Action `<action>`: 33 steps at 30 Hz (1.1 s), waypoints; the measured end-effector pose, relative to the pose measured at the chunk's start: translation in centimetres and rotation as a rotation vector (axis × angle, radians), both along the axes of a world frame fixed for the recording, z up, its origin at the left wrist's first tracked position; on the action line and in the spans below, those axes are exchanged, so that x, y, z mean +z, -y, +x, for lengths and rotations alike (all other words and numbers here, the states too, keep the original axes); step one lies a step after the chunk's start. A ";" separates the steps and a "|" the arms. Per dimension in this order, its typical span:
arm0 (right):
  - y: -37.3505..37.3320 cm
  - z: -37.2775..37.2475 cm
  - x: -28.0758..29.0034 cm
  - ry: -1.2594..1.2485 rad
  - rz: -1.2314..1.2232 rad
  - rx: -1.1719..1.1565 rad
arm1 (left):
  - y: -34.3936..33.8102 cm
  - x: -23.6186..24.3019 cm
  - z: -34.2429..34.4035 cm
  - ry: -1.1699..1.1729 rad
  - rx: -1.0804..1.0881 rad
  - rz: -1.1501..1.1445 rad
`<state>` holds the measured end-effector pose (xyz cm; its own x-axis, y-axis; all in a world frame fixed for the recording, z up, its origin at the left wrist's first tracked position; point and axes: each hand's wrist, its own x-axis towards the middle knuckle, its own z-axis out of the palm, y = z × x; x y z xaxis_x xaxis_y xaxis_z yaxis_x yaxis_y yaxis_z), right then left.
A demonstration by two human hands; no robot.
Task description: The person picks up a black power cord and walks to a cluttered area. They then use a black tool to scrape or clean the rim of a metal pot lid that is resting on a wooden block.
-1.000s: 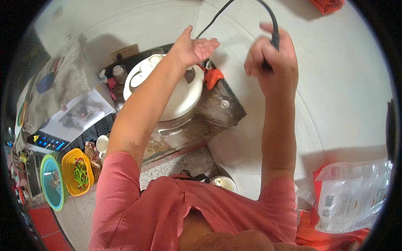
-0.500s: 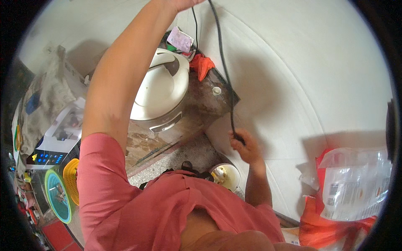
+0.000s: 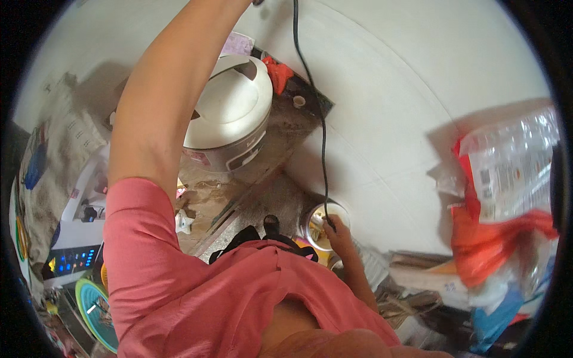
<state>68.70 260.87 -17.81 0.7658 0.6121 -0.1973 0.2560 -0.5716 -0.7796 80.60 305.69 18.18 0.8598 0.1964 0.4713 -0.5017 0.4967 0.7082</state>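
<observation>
A black cable [image 3: 323,137] hangs down along the pale wall, running from beyond the top edge to my right hand [image 3: 338,229]. My right hand is closed around its lower part. My left arm reaches up past the top edge, so the hand itself is out of sight; a small dark bit shows beside the wrist, too little to name. Beside my left forearm, a rice cooker [image 3: 239,98] with a white lid stands on a brown stone-like counter [image 3: 262,164]. Below my right hand is a round open container [image 3: 314,230].
A red plastic bag [image 3: 277,74] and a small white cap [image 3: 299,101] lie by the cooker. Clear plastic packaging [image 3: 507,167] and an orange-red bag [image 3: 489,247] hang at the right. A teal basket [image 3: 98,313] and a box [image 3: 74,238] stand at the left.
My right hand has moved down and nearer to my body, still on the cable. My left hand has gone out of view at the top. The whole view has shifted somewhat.
</observation>
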 end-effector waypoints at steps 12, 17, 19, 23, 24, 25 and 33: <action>25.3 -29.8 -18.4 -0.302 -0.559 -0.625 | 13.5 -1.9 -4.1 0.013 -0.891 -0.071; 32.4 -41.9 -16.6 -0.366 -0.917 -0.950 | 21.0 -5.2 -3.1 -0.179 -0.930 -0.049; 34.9 -44.8 -14.2 -0.407 -1.022 -1.125 | 19.6 -8.6 -2.2 -0.208 -0.969 -0.043; 36.1 -55.4 -10.0 -0.270 -1.104 -1.732 | 26.3 -19.8 -1.8 -0.320 -0.917 -0.041; 35.9 -56.8 -8.0 -0.221 -1.047 -1.936 | 28.2 -24.0 -2.9 -0.358 -0.835 0.084; 37.4 -60.9 -9.8 -0.065 -0.965 -2.099 | 32.3 -26.9 -6.1 -0.465 -0.768 0.060; 53.2 -75.5 -7.9 0.883 -0.404 -2.468 | 55.2 -45.6 -30.3 -1.006 -0.606 0.270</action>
<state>-6.82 207.66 -25.74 -0.3385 -0.8034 0.4899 -0.6054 -0.2126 -0.7670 50.28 250.44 -27.42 0.7843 -0.3682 -0.4993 0.5983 0.2363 0.7657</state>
